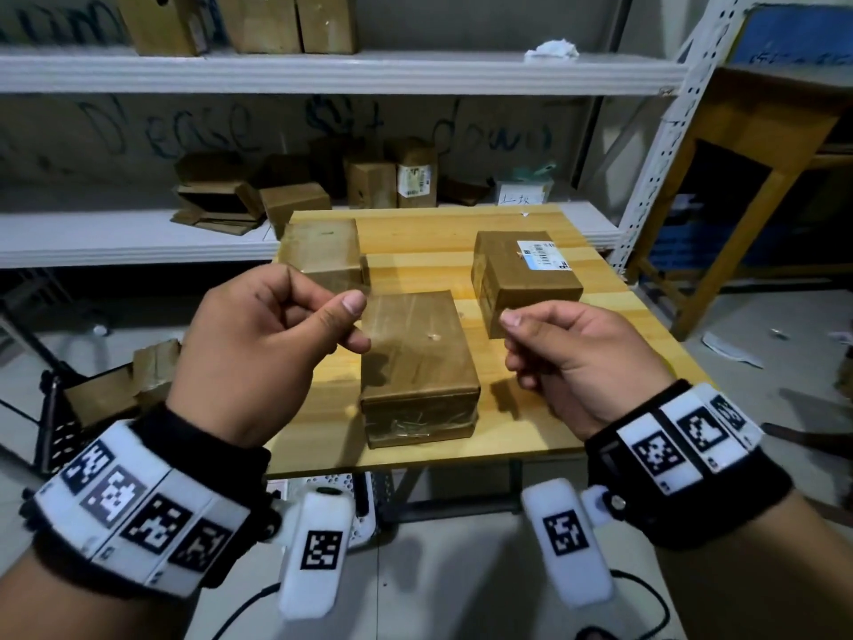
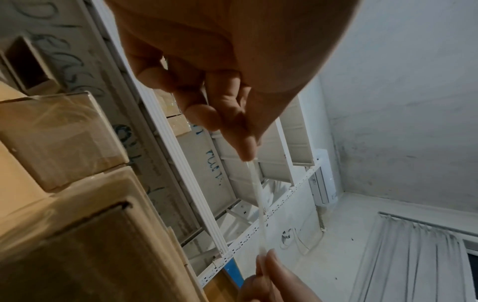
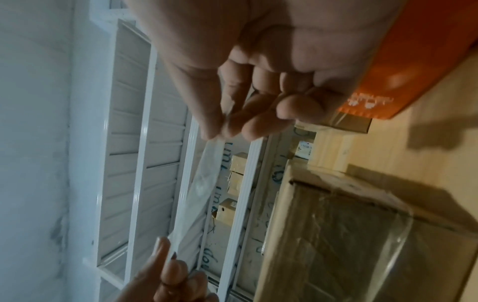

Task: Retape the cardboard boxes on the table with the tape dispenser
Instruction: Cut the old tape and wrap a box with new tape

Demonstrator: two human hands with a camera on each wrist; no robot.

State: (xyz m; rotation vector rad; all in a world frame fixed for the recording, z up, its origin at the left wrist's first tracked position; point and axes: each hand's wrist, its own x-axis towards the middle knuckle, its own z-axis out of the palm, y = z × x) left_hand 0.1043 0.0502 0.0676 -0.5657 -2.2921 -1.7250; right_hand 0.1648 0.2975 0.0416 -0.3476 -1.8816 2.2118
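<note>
Both hands are raised above the wooden table (image 1: 623, 325), with a strip of clear tape (image 2: 260, 204) stretched between them. My left hand (image 1: 357, 323) pinches one end between thumb and forefinger. The other end is pinched by my right hand (image 1: 510, 337). The strip (image 3: 201, 183) hangs in the air over the middle cardboard box (image 1: 415, 358), which is wrapped in shiny tape. A second box (image 1: 323, 251) sits at the back left. A third box (image 1: 521, 279) with a white label sits at the back right. No tape dispenser shows in the head view.
White metal shelves (image 1: 323, 71) behind the table hold several more cardboard boxes. A wooden frame (image 1: 757, 131) stands to the right. A black crate (image 1: 69, 408) with cardboard is on the floor at the left. An orange object (image 3: 403, 71) shows in the right wrist view.
</note>
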